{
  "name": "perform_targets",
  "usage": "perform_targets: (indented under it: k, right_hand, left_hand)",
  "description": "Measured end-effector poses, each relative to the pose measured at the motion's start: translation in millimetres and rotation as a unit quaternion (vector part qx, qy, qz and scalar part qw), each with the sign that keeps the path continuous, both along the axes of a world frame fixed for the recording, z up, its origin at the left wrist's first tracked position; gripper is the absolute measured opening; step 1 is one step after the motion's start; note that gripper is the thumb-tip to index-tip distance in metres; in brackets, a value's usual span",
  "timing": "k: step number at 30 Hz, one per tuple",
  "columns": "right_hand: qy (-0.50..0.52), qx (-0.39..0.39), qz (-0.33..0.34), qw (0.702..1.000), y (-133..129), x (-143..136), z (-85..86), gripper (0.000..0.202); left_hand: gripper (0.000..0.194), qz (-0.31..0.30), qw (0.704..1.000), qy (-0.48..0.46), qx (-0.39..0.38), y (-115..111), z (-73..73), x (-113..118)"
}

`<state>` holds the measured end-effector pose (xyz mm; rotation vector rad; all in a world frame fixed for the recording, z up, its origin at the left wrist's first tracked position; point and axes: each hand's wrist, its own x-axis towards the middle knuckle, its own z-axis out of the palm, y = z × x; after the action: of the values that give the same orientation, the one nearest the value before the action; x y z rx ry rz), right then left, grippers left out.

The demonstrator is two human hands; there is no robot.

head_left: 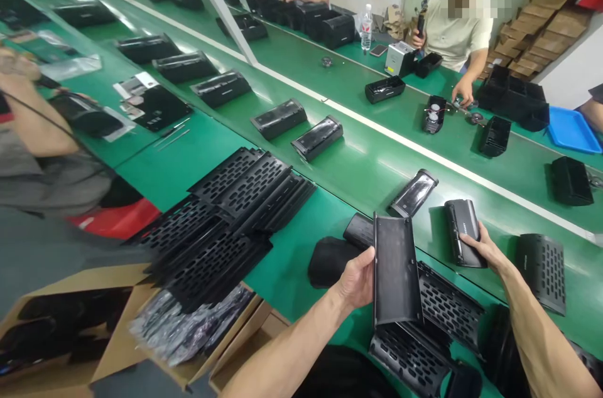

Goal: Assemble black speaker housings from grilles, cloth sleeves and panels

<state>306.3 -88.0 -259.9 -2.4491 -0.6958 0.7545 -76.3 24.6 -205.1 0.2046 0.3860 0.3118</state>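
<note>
our left hand (357,279): clamped on one black panel (396,272), raised over the table (287,260). our right hand (484,246): clamped on one case (455,228), on or just above the belt (365,172). we also list: grilles (252,188), stacked left of the panel.

Bright in here; pale glare streaks the green belt (365,179); toward its far left end, shapes stretch and soften.
</note>
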Motion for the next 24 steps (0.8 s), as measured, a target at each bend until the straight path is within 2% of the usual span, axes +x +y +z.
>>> perform_targets:
  k: [3, 5, 8, 10, 13, 16, 19, 22, 24]
  right_hand:
    - [0.082, -0.002, -0.006, 0.997, 4.6, -10.8, -1.1, 0.127]
    - [0.074, -0.006, -0.022, 0.997, 10.9, -22.9, -1.6, 0.138]
    - [0.046, -0.008, -0.046, 0.998, 19.6, -38.7, 3.5, 0.138]
    - [0.036, -0.005, -0.060, 0.998, 20.6, -44.6, 15.7, 0.131]
    - [0.023, 0.030, -0.074, 0.997, 10.5, -52.6, 52.4, 0.120]
    - [0.027, 0.083, -0.056, 0.995, -10.4, -72.6, 108.1, 0.115]
    - [0.047, 0.102, -0.006, 0.994, -31.2, -109.2, 167.6, 0.115]
    - [0.021, 0.095, 0.064, 0.993, -43.5, -151.1, 213.5, 0.114]
    - [-0.013, 0.086, 0.104, 0.991, -47.0, -174.4, 231.9, 0.111]
  left_hand:
    - [0.082, -0.024, 0.998, -0.044, -0.035, 2.9, 2.1, -1.3]
    - [0.090, -0.029, 0.995, -0.080, -0.051, 4.3, 8.4, 0.4]
    - [0.090, -0.002, 0.992, -0.113, -0.052, 4.6, 19.7, 3.7]
    - [0.088, 0.005, 0.993, -0.110, -0.045, 3.7, 24.1, 4.5]
    - [0.089, -0.012, 0.995, -0.098, -0.018, 1.0, 20.6, 5.5]
    - [0.086, -0.007, 0.995, -0.096, 0.018, -3.8, 8.5, 12.8]
    - [0.075, -0.009, 0.993, -0.107, 0.041, -11.1, 1.7, 28.4]
    - [0.068, -0.019, 0.988, -0.142, 0.057, -20.1, 7.5, 45.1]
    - [0.066, -0.022, 0.984, -0.165, 0.065, -25.9, 14.6, 52.9]
